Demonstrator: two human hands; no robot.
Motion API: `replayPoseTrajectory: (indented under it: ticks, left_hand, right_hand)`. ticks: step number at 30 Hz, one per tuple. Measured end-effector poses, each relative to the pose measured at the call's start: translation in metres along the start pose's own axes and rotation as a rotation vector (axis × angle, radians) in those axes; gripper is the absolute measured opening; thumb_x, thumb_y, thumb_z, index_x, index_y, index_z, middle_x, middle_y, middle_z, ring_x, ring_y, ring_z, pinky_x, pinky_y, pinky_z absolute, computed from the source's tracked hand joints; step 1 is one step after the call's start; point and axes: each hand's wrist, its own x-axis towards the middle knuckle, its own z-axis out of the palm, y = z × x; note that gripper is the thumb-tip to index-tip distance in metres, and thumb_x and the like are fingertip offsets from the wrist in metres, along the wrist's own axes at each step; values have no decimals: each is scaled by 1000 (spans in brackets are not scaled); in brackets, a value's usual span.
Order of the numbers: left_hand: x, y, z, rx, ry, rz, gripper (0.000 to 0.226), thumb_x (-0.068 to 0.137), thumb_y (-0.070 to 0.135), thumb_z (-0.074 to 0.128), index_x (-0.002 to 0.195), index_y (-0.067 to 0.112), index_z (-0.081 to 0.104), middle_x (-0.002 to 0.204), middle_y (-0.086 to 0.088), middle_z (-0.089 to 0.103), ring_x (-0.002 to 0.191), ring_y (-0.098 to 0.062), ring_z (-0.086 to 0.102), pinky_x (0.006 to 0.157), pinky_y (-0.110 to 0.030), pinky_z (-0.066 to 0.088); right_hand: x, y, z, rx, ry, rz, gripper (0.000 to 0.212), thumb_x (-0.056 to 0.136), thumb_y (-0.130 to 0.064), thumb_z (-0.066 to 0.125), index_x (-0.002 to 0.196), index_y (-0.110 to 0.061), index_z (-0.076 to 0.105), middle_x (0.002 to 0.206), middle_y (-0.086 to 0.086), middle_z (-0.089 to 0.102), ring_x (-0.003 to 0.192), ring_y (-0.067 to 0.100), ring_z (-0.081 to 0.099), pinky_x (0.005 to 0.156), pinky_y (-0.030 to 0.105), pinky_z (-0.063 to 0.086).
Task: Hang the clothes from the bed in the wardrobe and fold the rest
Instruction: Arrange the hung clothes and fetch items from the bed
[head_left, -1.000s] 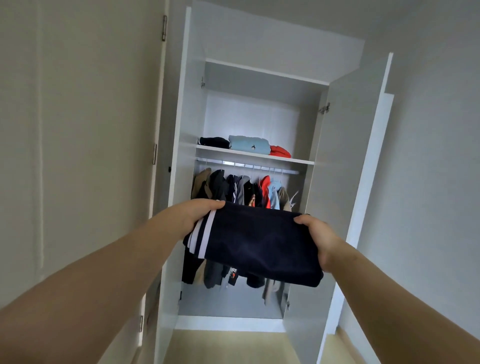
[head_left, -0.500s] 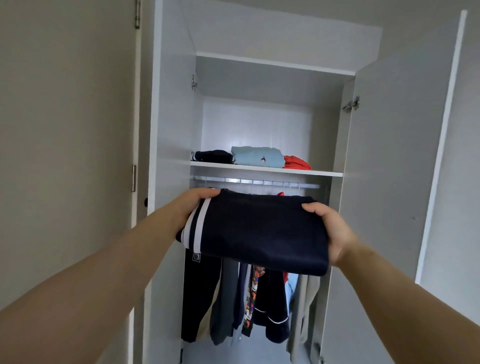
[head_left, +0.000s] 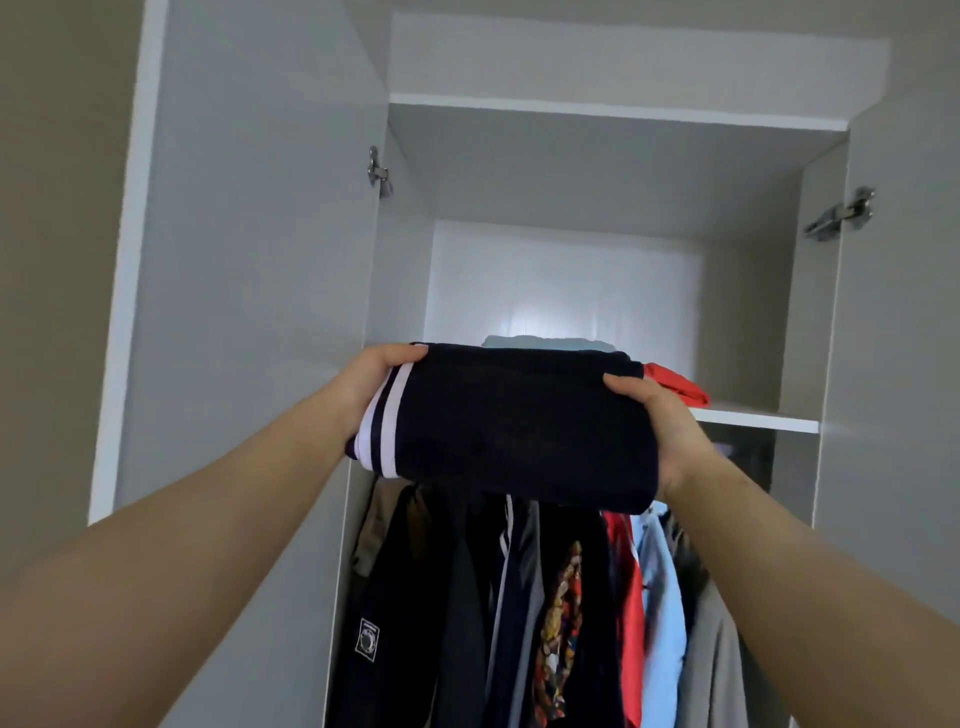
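Left hand (head_left: 371, 387) curled round the white-striped end of a folded navy garment (head_left: 519, 426), thumb on top, fingers hidden underneath. Right hand (head_left: 667, 434) gripping the opposite end the same way, thumb pressed on the upper face. Garment held level between the two, raised in front of the open wardrobe (head_left: 249, 260) at the height of the shelf (head_left: 756, 420). Touching the board or not: impossible to tell.

Behind the garment on the shelf, a folded light blue piece (head_left: 545, 343) and, to its right, a folded red piece (head_left: 678, 387), both partly covered. Below the shelf, a row of hanging clothes (head_left: 545, 597): dark jackets, a patterned shirt, then red, light blue and grey.

Both white doors swung wide, with a metal hinge (head_left: 839, 215) on the right one. Upper compartment grey and shadowed, back panel bright. Beige wall (head_left: 52, 208) on the left.
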Motion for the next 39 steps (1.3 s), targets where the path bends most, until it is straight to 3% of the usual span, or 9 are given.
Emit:
replayPoseTrajectory:
  ticks: [8,13,22,26,29,32,34,37,39]
  left_hand:
    - [126,28,-23,57,-43,152,49,92,19,43,56,10,75,64,-5,71,55,-18,68,50,-21,53]
    - [204,51,-45,72,-25,209,24,91,22,47,82,10,66,68,-3,71,60,-18,67,64,-24,51]
    - [328,85,-76,133,-40,244,19,89,23,51,84,12,66,72,-2,71,71,-19,66,75,-27,49]
    - [364,87,-81,105,-20,263,15,90,19,53,83,11,64,71,-4,70,73,-20,64,70,-27,49]
    - [385,89,-86,136,69,267,22,88,21,57,106,9,63,95,-9,71,88,-25,65,78,-32,49]
    - [403,81,-93,394,252,235,35,91,18,56,123,4,53,116,-13,62,106,-30,59,85,-36,45]
    - [407,69,-98,788,328,139,33,94,14,51,123,0,51,116,-15,58,111,-32,55,84,-37,43]
    - [411,52,-109,1604,294,-15,21,96,14,43,103,3,59,107,-13,59,88,-25,56,76,-31,43]
    - [418,51,-113,1803,305,-45,22,96,18,41,88,6,58,98,-8,61,79,-20,54,72,-28,42]
  right_hand:
    - [133,-19,11,-30,-56,-207,12,88,-18,54,95,-14,63,76,6,73,62,23,70,52,32,56]
    - [213,-34,29,-68,-67,-269,11,88,-21,55,94,-16,63,68,3,73,55,20,69,47,28,54]
    - [331,-43,53,-107,-32,-304,15,88,-26,55,84,-15,66,69,2,73,58,19,70,53,22,52]
    - [373,-44,57,-95,-44,-350,14,88,-24,54,86,-15,65,69,2,73,59,20,70,55,23,53]
    - [402,-42,59,-62,-66,-378,15,88,-23,53,91,-15,65,73,3,73,64,20,70,61,26,51]
    - [429,-31,59,-183,-5,-305,14,89,-19,52,93,-12,63,81,9,69,69,23,66,61,27,49]
    - [442,-14,57,-375,40,-121,14,89,-16,51,92,-8,61,84,12,63,71,25,60,62,29,47]
    - [452,2,52,-671,134,53,17,87,-20,57,97,-7,59,80,13,61,66,24,55,58,29,44]
    - [455,2,52,-747,163,76,15,85,-21,59,88,-6,59,64,11,63,54,23,57,48,25,43]
